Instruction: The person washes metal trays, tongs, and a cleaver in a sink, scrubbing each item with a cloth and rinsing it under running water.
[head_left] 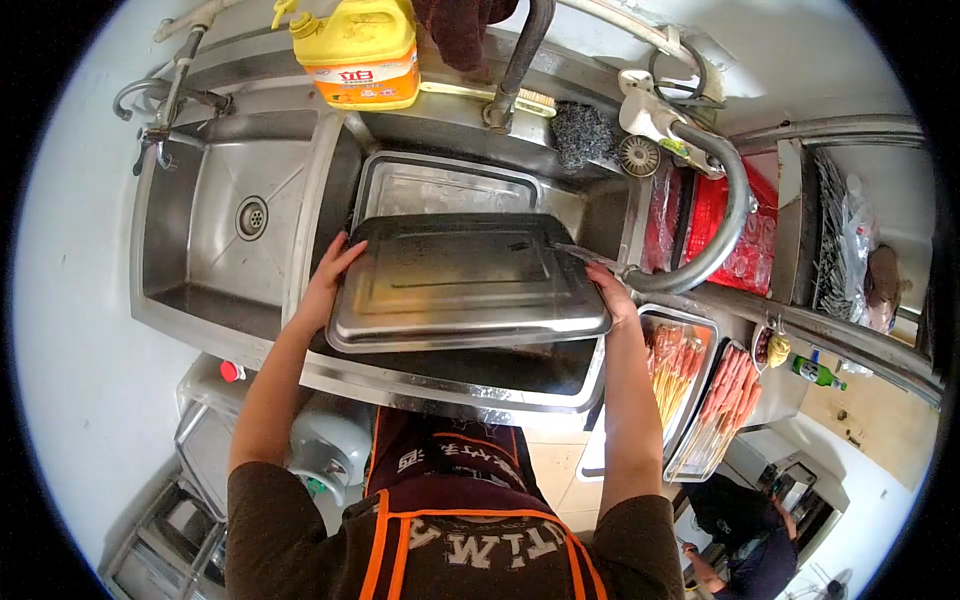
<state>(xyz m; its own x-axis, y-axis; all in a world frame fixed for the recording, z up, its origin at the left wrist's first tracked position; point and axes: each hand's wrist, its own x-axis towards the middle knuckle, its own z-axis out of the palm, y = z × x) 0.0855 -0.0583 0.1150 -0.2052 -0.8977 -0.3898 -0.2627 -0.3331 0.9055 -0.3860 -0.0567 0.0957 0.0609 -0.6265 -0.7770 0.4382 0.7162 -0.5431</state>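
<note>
My left hand (pixel 330 275) grips the left edge of a rectangular metal tray (pixel 460 285), its thumb and fingers around the rim. At the opposite edge, my right hand (pixel 612 290) is closed on the same tray. The tray is tilted over the right sink basin, with a brownish-yellow tint on its face. Below it, a second metal tray (pixel 450 180) lies in the basin. The curved faucet (pixel 735 220) ends beside my right hand, and what looks like water reaches the held tray's right corner.
Left is another sink basin (pixel 245 210) with a drain. A yellow detergent jug (pixel 362 55), a brush (pixel 535 102) and a scouring pad (pixel 583 135) sit along the back. Trays of skewers (pixel 715 410) stand at right; another person (pixel 745 530) is at lower right.
</note>
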